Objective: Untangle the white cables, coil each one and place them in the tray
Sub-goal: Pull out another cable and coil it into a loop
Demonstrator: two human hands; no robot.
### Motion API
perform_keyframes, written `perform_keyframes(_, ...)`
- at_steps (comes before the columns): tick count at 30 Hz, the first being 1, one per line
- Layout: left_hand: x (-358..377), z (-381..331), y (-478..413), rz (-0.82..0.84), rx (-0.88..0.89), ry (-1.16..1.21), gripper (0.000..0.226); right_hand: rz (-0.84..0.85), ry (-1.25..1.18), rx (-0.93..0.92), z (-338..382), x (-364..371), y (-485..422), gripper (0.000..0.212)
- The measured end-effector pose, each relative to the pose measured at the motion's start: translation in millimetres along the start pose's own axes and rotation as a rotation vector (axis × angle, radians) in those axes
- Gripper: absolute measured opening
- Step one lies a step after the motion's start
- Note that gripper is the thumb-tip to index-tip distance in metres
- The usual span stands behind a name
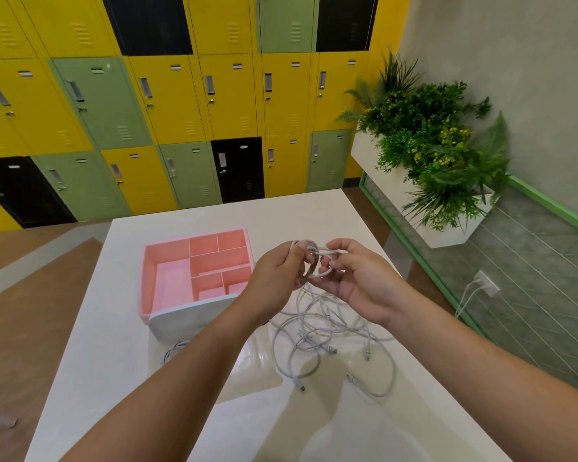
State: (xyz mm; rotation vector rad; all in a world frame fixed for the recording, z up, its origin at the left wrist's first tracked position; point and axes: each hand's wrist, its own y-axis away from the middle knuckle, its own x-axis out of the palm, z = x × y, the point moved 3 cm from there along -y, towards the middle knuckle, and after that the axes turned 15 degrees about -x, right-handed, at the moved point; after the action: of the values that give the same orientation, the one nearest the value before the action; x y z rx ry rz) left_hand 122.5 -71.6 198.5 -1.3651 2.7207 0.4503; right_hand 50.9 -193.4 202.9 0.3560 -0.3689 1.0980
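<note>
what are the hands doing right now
Left hand: closed, gripping the white cable coil.
Right hand: closed, pinching the same coil.

A white, glossy table (107, 378) carried everything. Toward its left side stood a pink tray (147, 281), divided into several compartments, with a white near wall. Just to the right of the tray's near corner lay a tangle of white cables (327, 338), its loops overlapping, several plug ends showing and some strands rising off the surface. One more white cable (173, 351) lay just in front of the tray, only partly in sight.
</note>
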Motion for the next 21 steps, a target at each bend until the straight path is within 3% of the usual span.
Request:
perform_keyframes(5,-6.2,1.5,0.1,-0.033,0.013,-0.092,0.037,0.009,0.105,0.04,2.1,-0.1,-0.2,0.032)
perform_keyframes(10,-7.2,6.3,-0.6,0.009,-0.053,0.02,0.038,0.159,0.474,0.001,7.0,1.7,1.1,0.019)
perform_keyframes(13,-0.2,3.0,3.2,0.066,-0.081,0.14,0.046,0.159,0.535,-0.127,6.1,5.6,4.3,0.003)
perform_keyframes(17,0.2,6.2,0.3,0.038,-0.08,0.159,0.049,0.197,0.778,-0.409,3.3,6.6,10.6,0.016)
perform_keyframes(21,-4.7,14.0,-4.7,0.037,-0.09,0.179,0.042,0.374,0.9,-0.515,4.3,14.0,20.8,0.019)
